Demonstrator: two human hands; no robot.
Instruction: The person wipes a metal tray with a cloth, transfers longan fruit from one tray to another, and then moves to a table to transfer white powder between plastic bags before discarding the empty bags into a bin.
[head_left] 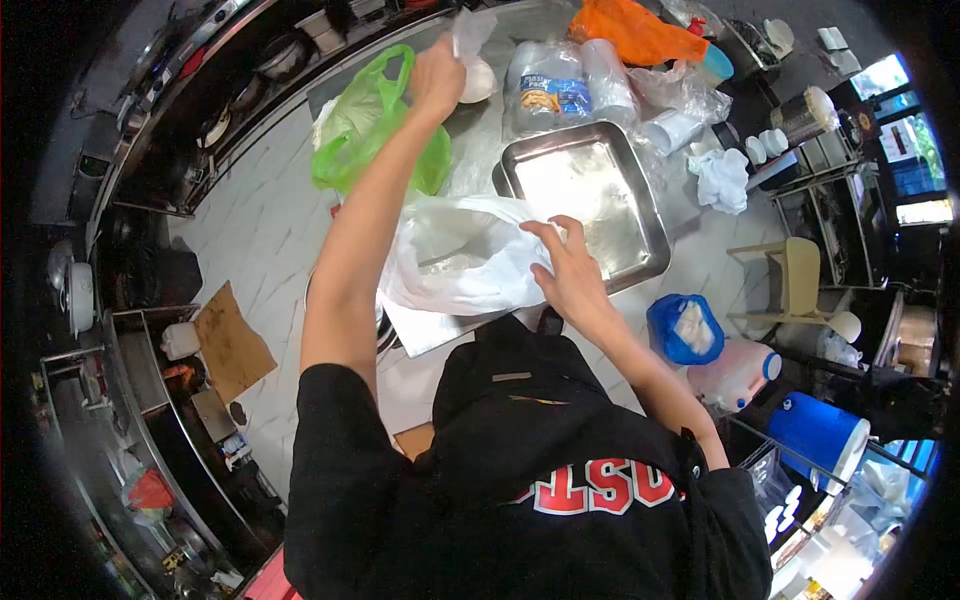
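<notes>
My left hand (437, 76) reaches to the far side of the work surface, closed on a thin translucent plastic piece (474, 34) that sticks up past the fingers. A white rounded object (479, 82), perhaps a bowl, lies just beside that hand. Close to my body, a white plastic bag (455, 270) stands with its mouth open. My right hand (572, 268) is at the bag's right side, fingers bent and spread, fingertips touching the plastic. A green plastic bag (372, 135) with pale contents lies under my left forearm. Right of the white bag is a rectangular metal tray (600, 190).
Behind the tray are wrapped clear plastic cups (545, 85) and an orange bag (635, 35). To the right stand a beige chair (797, 280), a blue bag (684, 328) and a blue drum (815, 437). Brown cardboard (232, 340) lies on the floor at left.
</notes>
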